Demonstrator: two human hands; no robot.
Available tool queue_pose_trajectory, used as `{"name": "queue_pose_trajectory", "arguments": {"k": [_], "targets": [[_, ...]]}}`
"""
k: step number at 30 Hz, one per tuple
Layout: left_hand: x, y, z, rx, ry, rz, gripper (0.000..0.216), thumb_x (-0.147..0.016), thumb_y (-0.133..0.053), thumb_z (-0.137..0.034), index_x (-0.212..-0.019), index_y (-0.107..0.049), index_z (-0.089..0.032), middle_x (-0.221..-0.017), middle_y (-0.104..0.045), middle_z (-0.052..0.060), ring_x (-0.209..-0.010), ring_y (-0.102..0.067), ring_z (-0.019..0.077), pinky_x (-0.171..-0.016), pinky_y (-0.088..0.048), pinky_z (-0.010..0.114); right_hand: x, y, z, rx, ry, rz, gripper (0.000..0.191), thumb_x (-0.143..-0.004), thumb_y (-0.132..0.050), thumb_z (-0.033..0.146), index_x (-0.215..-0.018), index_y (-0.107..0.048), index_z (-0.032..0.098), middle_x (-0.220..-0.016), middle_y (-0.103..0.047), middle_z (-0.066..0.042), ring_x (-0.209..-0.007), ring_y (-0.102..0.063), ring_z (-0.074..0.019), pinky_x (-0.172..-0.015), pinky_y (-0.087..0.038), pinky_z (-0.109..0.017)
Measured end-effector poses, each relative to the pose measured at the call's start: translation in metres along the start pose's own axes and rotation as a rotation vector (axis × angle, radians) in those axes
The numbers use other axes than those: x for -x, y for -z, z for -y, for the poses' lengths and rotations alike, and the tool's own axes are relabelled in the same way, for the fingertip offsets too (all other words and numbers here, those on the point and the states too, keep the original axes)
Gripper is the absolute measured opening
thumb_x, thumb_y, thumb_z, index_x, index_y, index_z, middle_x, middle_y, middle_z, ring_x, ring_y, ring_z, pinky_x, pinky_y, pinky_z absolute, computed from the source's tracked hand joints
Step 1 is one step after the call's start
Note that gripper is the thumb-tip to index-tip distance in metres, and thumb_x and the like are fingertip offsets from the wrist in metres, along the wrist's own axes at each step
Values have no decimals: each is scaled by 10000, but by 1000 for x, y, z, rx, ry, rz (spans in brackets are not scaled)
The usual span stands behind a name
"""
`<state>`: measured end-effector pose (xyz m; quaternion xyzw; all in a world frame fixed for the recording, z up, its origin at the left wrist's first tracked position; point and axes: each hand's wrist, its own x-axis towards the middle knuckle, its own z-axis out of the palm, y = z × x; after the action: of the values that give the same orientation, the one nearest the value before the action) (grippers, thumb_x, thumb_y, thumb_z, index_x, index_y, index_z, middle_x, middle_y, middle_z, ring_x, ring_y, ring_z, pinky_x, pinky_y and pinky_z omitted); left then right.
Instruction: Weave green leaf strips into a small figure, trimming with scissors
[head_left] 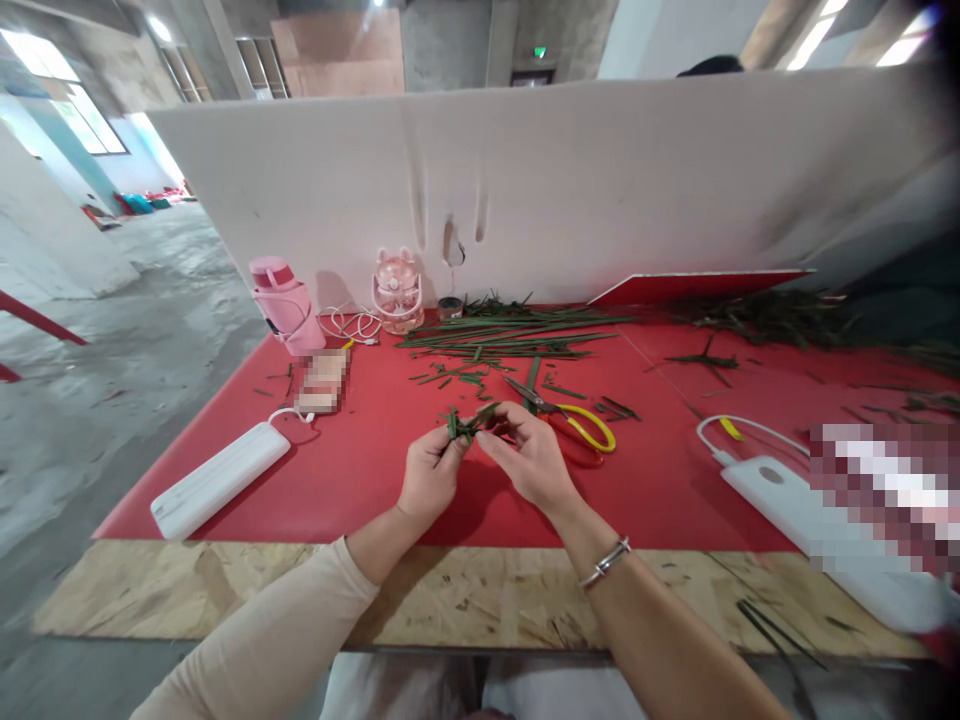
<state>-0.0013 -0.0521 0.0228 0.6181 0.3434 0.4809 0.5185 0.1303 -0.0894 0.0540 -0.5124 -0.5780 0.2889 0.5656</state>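
Observation:
My left hand (429, 476) and my right hand (529, 455) meet over the red table cover (360, 470), both pinching a small folded piece of green leaf strip (469, 422) between their fingertips. The strip piece is held just above the cover. Scissors with yellow handles (577, 422) lie right behind my right hand, blades pointing to the back left. A bundle of long green leaf strips (510, 335) lies farther back, with short offcuts scattered in front of it.
A white power bank (217, 480) lies at the left, another white power bank (780, 500) with a cable at the right. A pink bottle (285, 305) and a small pink fan (397, 290) stand before the white partition (600, 180). More leaves (772, 315) are piled at the back right.

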Motion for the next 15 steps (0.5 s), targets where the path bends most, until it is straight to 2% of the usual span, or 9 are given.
{"name": "queue_pose_trajectory", "arguments": {"k": [2, 4, 6, 8, 11, 13, 15], "targets": [[-1, 0, 0, 10, 17, -32, 293, -761, -559, -350, -916, -685, -136, -652, -583, 5, -618, -479, 111, -621, -395, 232, 2, 1, 2, 72, 78, -91, 266, -720, -604, 241, -974, -548, 187, -918, -587, -54, -813, -550, -170, -749, -448, -311], [-1, 1, -1, 10, 21, -36, 283, -754, -564, -357, -880, -682, -132, -615, -544, -9, -588, -435, 98, -590, -369, 221, 2, 2, 1, 133, 119, -127, 294, -688, -614, 227, -974, -549, 196, -950, -580, -53, -869, -536, -184, -809, -418, -331], [0, 1, -2, 9, 20, -12, 268, -751, -562, -373, -788, -669, -130, -574, -490, -22, -561, -387, 87, -556, -337, 213, -1, 3, -2, 71, 61, -117, 239, -691, -579, 239, -925, -573, 195, -943, -593, -55, -893, -534, -195, -846, -395, -348], [1, 0, -4, 20, 41, 59, 290, -745, -561, -399, -661, -621, -128, -533, -427, -32, -530, -335, 76, -519, -300, 208, -6, 6, -6, -179, -90, -89, 234, -736, -480, 293, -918, -585, 190, -921, -616, -66, -890, -551, -206, -830, -408, -367], [5, -1, -5, 66, 116, 249, 373, -739, -550, -453, -551, -523, -132, -490, -357, -43, -490, -278, 63, -479, -247, 209, -12, 11, -8, -571, -361, 68, 332, -769, -378, 344, -941, -606, 174, -875, -650, -89, -851, -588, -217, -759, -443, -369], [7, -1, -5, 88, 162, 370, 393, -747, -531, -475, -553, -496, -136, -484, -336, -47, -479, -261, 59, -470, -227, 210, -13, 13, -8, -664, -464, 224, 318, -720, -459, 295, -956, -630, 168, -882, -666, -87, -857, -598, -210, -753, -446, -340], [9, -1, -4, 86, 178, 431, 404, -761, -508, -485, -554, -470, -140, -488, -322, -50, -476, -250, 57, -468, -215, 210, -12, 13, -7, -673, -495, 311, 311, -648, -531, 215, -927, -660, 163, -877, -677, -73, -851, -606, -194, -756, -442, -305]]}}
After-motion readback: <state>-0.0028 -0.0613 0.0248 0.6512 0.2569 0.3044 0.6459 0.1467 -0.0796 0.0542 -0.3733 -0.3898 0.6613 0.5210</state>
